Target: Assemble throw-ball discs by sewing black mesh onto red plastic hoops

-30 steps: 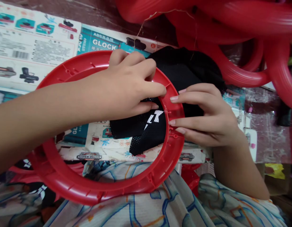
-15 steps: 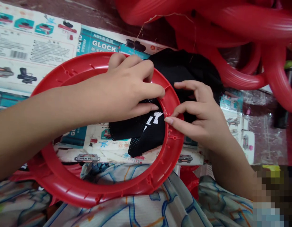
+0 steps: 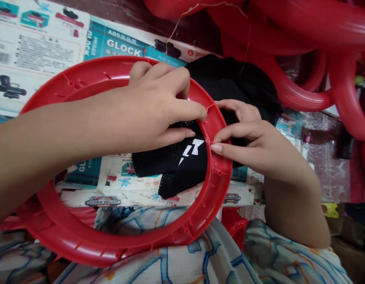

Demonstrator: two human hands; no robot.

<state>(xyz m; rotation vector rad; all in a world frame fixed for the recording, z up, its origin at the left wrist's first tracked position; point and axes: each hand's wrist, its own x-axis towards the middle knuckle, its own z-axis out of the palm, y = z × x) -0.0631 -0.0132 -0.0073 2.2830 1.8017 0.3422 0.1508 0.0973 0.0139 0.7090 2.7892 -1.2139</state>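
Red hard-plastic ring (image 3: 213, 193), channelled face up, small ribs and pegs inside the channel. It sits right under both hands, straddling the edge of the work surface, near side over the blue-and-orange patterned cloth (image 3: 159, 260) on the person's lap. It's round, so no real long axis; it only looks wider left to right from here.

Key relation: the right-hand arc of that ring lies between the two hands. Right hand (image 3: 247, 138) comes in from outside the rim, left hand (image 3: 161, 104) reaches across the opening from the other side. Right is nearer the spot on the channel; its thumb and index tips are brought together there. Tiny red bit at those tips: can't tell if it's loose or a moulded peg, so can't call it a pinch.

Left: fingers bent over the upper arc, index tip at the inner edge, thumb apart from it inside the opening. Can't tell how firmly it's gripping.

Black mesh fabric (image 3: 229, 77) with a white print runs beneath that arc, showing both inside and outside. Printed white-and-teal cardboard (image 3: 46, 51) underneath. Glossy red ribbed tubes (image 3: 289, 23) piled beyond the right hand.
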